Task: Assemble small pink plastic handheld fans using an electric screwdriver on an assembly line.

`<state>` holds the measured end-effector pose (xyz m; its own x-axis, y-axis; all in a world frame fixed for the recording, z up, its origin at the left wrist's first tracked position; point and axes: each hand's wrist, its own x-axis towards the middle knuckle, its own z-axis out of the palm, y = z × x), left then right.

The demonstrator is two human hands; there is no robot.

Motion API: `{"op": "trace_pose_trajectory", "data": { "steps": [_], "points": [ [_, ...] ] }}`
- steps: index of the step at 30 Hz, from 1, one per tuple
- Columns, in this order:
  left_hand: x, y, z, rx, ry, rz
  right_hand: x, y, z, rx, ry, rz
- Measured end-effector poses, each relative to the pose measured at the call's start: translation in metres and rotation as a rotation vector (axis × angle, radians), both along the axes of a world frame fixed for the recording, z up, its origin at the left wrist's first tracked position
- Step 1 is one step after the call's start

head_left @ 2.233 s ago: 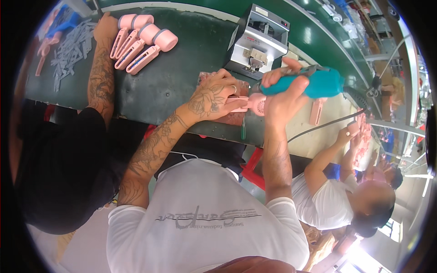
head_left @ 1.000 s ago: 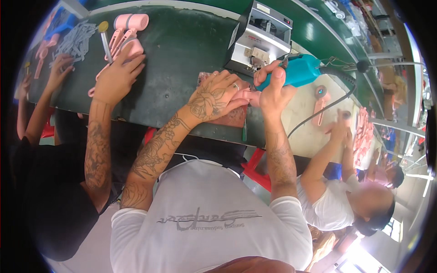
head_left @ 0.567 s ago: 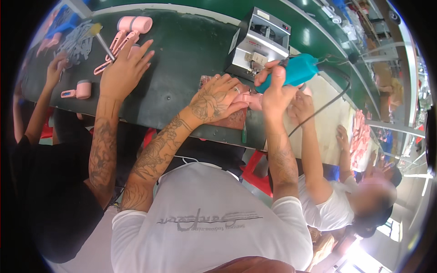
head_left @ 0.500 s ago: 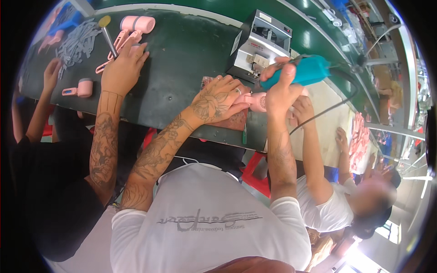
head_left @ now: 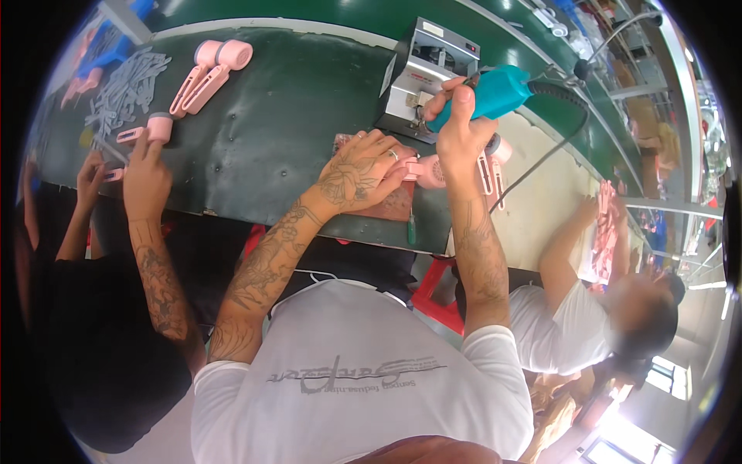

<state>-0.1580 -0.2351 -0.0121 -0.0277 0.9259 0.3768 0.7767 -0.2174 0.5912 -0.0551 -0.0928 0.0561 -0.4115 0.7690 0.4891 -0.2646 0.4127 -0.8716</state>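
Left hand (head_left: 362, 172) on pink fan (head_left: 430, 172), right hand (head_left: 462, 138) around teal tool (head_left: 496, 94)

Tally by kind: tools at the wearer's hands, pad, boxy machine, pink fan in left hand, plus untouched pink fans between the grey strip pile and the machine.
Pink round-headed fans: 3 (1 in left hand, 2 untouched)
Flat reddish pad: 1
Teal corded tool, in right hand: 1
Small green-handled tool: 1
Silver boxy machine: 1
Total: 7

The pink fan (head_left: 430, 172) lies crosswise, round head to the right, near the slanted teal power tool (head_left: 495, 97).
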Motion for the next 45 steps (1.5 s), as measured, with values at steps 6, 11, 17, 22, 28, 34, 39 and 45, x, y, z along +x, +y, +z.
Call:
{"op": "trace_pose_trajectory", "data": {
  "steps": [6, 11, 17, 22, 28, 34, 39, 45],
  "points": [
    [0.002, 0.004, 0.006, 0.057, 0.045, 0.021, 0.04, -0.026, 0.006, -0.174, 0.003, 0.016],
    [0.001, 0.003, 0.008, 0.026, 0.028, 0.012, 0.051, -0.033, -0.004, -0.19, 0.015, 0.097],
    [0.004, 0.001, 0.007, 0.012, 0.051, 0.029, 0.053, -0.039, -0.012, -0.198, 0.019, 0.106],
    [0.007, 0.004, 0.009, -0.056, 0.053, 0.017, 0.055, -0.038, -0.026, -0.188, -0.028, 0.073],
    [0.004, 0.006, 0.009, -0.001, 0.083, 0.057, 0.048, -0.041, -0.025, -0.141, -0.006, 0.073],
    [0.0, 0.001, 0.014, 0.081, 0.074, 0.047, 0.045, -0.055, -0.031, -0.18, 0.022, -0.016],
    [-0.006, -0.025, 0.016, 0.236, 0.291, 0.058, 0.078, -0.087, -0.009, -0.306, 0.151, 0.026],
    [-0.116, -0.057, 0.001, 0.265, 0.233, 0.539, 0.128, -0.117, -0.008, -0.234, 0.158, -0.061]
  ]
}}
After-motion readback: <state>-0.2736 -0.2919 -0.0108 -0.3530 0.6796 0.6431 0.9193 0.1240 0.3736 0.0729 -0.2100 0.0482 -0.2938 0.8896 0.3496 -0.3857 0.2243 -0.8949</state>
